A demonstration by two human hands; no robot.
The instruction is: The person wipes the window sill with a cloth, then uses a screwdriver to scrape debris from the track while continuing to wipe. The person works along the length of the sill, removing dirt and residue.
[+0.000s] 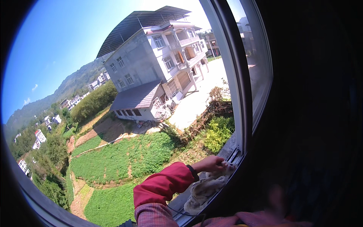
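Observation:
My left hand (209,164), in a red sleeve with a dark cuff, reaches over the bottom of the open window. Its fingers grip one end of a pale, crumpled cloth (205,190). The cloth lies bunched along the window's sill and sliding track (234,156). In the dark at the lower right, my right hand (275,195) is dim and blurred, and its fingers cannot be made out. A thin dark cable (181,212) runs beside the cloth near the sill.
The window frame's upright (236,85) rises to the right of my left hand, with a glass pane (258,73) beyond it. Outside, far below, lie green crop plots (113,167) and a multi-storey house (139,59). The room on the right is very dark.

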